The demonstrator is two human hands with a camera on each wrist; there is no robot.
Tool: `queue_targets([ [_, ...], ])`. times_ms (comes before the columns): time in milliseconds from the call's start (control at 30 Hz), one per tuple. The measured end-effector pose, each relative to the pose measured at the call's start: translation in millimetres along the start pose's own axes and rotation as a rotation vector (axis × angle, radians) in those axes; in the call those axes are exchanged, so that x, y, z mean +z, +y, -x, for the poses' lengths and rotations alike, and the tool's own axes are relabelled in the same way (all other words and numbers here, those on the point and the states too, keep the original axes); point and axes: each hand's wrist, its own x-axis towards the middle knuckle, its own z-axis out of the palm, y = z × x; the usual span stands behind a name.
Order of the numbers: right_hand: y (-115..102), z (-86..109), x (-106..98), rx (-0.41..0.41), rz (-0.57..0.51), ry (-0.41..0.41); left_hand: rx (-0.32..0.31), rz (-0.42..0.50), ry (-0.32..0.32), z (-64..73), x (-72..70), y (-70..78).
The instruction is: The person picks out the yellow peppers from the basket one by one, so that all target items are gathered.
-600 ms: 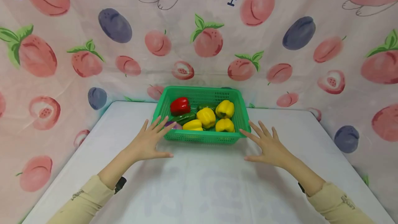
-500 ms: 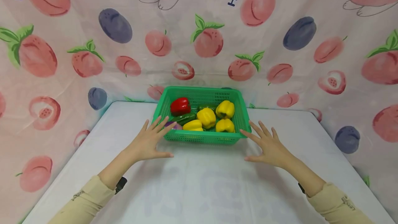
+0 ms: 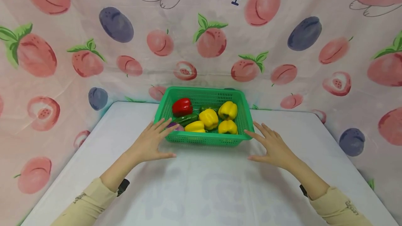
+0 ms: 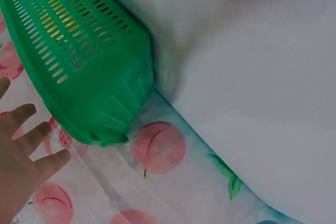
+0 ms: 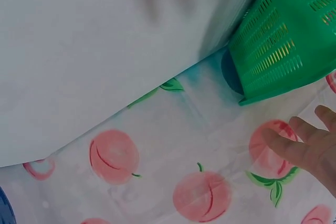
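Left grip [image 3: 149, 145], right grip [image 3: 276, 150] — splayed, near 1 green basket [image 3: 207, 138]

left arm [image 3: 117, 171] and right arm [image 3: 308, 178] both reach forward, angling inward. left grip [image 3: 147, 146] has its back facing up, fingers [image 3: 168, 132] kinda fanned out, thumb [image 3: 164, 155] pointing toward the middle. right grip [image 3: 275, 150] basically mirrors that, the two well apart.
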Motion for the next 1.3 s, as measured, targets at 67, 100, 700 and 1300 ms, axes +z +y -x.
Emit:
queue_targets([
  [67,1.2,-0.4,0.7,-0.009,-0.004,0.017,0.017,-0.004,0.022,-0.7,2.1,-0.5],
  [100,1.6,-0.5,0.9,-0.014,-0.004,0.026,0.026,-0.006,0.036,-1.2,2.9,-0.4],
  [700,0.9,-9.7,-4.1,-0.002,-0.071,0.041,0.05,0.035,0.182,-7.1,8.5,4.9],
  [1300,-6.2,-22.0,-2.0,-0.017,-0.149,0.1,-0.023,0.144,0.274,-24.2,10.9,3.9],
])
